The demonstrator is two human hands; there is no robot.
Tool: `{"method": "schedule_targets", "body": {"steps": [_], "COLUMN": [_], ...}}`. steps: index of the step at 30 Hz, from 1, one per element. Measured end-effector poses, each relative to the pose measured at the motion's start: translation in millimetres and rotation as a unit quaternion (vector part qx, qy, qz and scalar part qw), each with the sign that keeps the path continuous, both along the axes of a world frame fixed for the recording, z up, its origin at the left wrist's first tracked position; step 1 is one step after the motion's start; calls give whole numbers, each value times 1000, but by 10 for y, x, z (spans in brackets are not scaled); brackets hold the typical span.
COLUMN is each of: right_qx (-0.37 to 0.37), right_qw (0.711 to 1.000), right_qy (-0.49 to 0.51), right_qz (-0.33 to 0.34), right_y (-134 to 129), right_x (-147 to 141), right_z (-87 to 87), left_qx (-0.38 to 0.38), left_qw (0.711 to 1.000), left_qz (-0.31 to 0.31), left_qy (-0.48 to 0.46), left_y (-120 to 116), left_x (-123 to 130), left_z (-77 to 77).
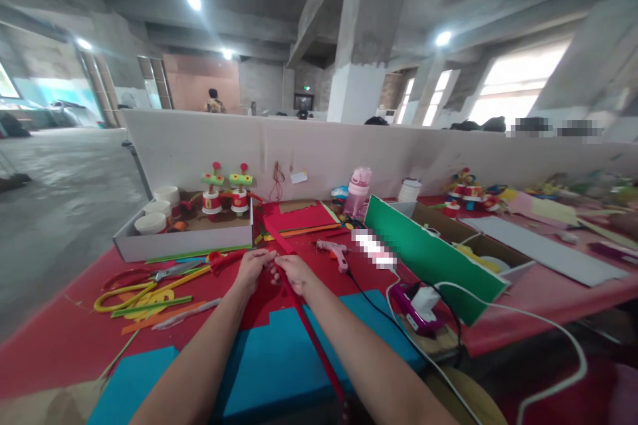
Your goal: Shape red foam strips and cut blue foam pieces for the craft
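Note:
A long, narrow red strip [312,334] runs from beyond my fingers down between my forearms. My right hand [295,272] is closed around it, thumb and fingers pressed together. Close beside it, my left hand [253,271] pinches with its fingertips at the same spot, where the red of the strip blends into the red table covering; what exactly those fingers hold is hard to make out. Under my forearms lies blue sheet material [279,358]. A pink glue gun [333,254] rests just right of my hands, and scissors [174,270] lie to the left.
A white box [184,247] with paper cups stands at the left, red-and-green cup figures [240,196] near it. On the right are a green panel [428,259], a purple power strip [416,312] and a trailing white cable [558,325]. A white partition [224,146] crosses behind.

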State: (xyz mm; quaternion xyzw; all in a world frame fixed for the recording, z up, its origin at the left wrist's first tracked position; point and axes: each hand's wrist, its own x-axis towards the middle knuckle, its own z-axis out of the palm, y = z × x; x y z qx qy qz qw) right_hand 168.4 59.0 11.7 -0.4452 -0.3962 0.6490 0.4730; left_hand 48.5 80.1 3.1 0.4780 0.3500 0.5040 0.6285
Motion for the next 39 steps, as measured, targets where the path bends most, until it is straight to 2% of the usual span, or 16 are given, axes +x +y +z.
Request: {"method": "schedule_targets", "body": {"steps": [2, 4, 11, 23, 39], "right_qx": [-8, -14, -16, -14, -17], "right_qw": [1000, 999, 999, 998, 996], "right_qy": [3, 1, -18, -54, -66], "right_qz": [-29, -41, -43, -40, -51], "right_y": [-10, -40, -261, -590, -923], "right_x": [-70, -118, -71, 10, 63], "right_z": [-16, -44, -134, -186, -181], "left_qx": [-1, -7, 24, 28, 13], "left_qw": [999, 999, 994, 994, 994], "left_qz": [32, 38, 102, 99, 104], "left_qy": [6, 8, 28, 21, 2], "left_y": [17, 29, 94, 137, 115], "left_x": [0, -4, -27, -48, -102], "left_z": [-20, -37, -80, -100, -40]}}
